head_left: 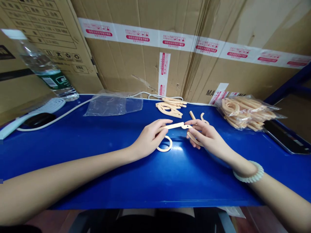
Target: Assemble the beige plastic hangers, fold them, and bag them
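My left hand (151,137) and my right hand (206,136) meet over the middle of the blue table (97,155). Both pinch one straight beige plastic piece (177,126) held level between them, the left at its left end, the right at its right end. A beige ring-shaped part (165,147) hangs below my left fingers, and my right palm holds another curved beige strip (194,139). Just behind my right hand lie two loose hooked pieces (198,115).
A small pile of beige parts (171,107) lies at the table's back, an empty clear bag (114,104) left of it. A full bag of parts (246,112) and a phone (286,137) are at right. A water bottle (46,69), white fan (31,113) and cardboard boxes (150,48) stand behind.
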Tool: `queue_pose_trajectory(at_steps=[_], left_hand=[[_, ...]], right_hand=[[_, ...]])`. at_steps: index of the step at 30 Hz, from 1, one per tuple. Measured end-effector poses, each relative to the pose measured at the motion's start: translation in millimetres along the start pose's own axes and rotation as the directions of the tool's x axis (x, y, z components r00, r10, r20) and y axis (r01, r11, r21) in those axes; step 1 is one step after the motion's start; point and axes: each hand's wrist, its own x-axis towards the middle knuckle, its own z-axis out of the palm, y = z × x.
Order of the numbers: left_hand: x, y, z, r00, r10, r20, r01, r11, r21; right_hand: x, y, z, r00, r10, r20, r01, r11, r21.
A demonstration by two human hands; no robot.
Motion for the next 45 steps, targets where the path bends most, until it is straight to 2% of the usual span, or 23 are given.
queue_pose_trajectory(at_steps=[3,7,12,16,19,25,30,32,36,37,38,40,42,43,45], left_hand=[[-2.3,-0.4,0.8,0.998,0.06,0.033,-0.062,0.995,0.082],[-6.8,-1.5,2.7,0.978,0.179,0.105,-0.199,0.952,0.234],[-10.2,-4.1,2.4,0.94,0.252,0.228,-0.337,0.773,0.537],[-8.4,-2.4,-0.2,0.901,0.289,0.324,-0.434,0.621,0.653],[-6.4,0.1,-1.9,0.894,0.289,0.342,-0.448,0.589,0.673],[-3.8,5.8,-3.6,0.91,0.287,0.298,-0.413,0.654,0.634],[-2.3,11.8,-5.1,0.916,0.262,0.305,-0.399,0.68,0.615],[-2.9,11.1,-4.8,0.924,0.247,0.293,-0.377,0.726,0.575],[-5.5,6.1,-2.4,0.956,0.166,0.242,-0.263,0.852,0.454],[-6.0,5.5,-1.9,0.964,0.144,0.225,-0.229,0.879,0.418],[-6.1,5.4,-1.7,0.972,0.122,0.201,-0.192,0.905,0.38],[-5.5,6.4,-1.8,0.988,0.05,0.146,-0.091,0.953,0.289],[-3.4,7.2,-2.7,0.992,-0.085,0.096,0.069,0.985,0.155],[-1.8,7.1,-3.3,0.984,-0.162,0.077,0.157,0.986,0.06],[1.8,5.2,-4.6,0.95,-0.307,0.061,0.313,0.935,-0.17]], right_hand=[[0.4,3.1,1.3,0.994,0.031,0.108,-0.03,0.999,-0.016],[-1.3,3.6,3.4,0.979,0.087,0.186,-0.086,0.996,-0.012],[-4.1,4.3,6.6,0.942,0.185,0.281,-0.201,0.979,0.029],[-4.9,5.1,10.2,0.92,0.214,0.329,-0.24,0.97,0.039],[-6.2,3.1,13.5,0.937,0.185,0.297,-0.199,0.98,0.017],[-11.0,-4.1,18.8,0.975,0.072,0.21,-0.04,0.987,-0.157],[-15.2,-2.0,18.6,0.984,-0.133,0.12,0.17,0.905,-0.389],[-16.9,1.3,18.4,0.963,-0.249,0.105,0.267,0.82,-0.507],[-19.1,6.1,18.1,0.852,-0.475,0.222,0.484,0.551,-0.68],[-19.0,5.4,16.7,0.838,-0.496,0.229,0.499,0.525,-0.69],[-18.3,3.5,13.9,0.844,-0.498,0.2,0.482,0.538,-0.691],[-14.9,-3.0,2.9,0.884,-0.464,0.053,0.379,0.645,-0.664],[-8.5,-10.4,-15.8,0.895,-0.433,-0.109,0.279,0.733,-0.62],[-4.3,-12.9,-27.3,0.879,-0.449,-0.159,0.266,0.741,-0.617],[5.2,-13.4,-51.5,0.824,-0.54,-0.17,0.301,0.672,-0.677]])
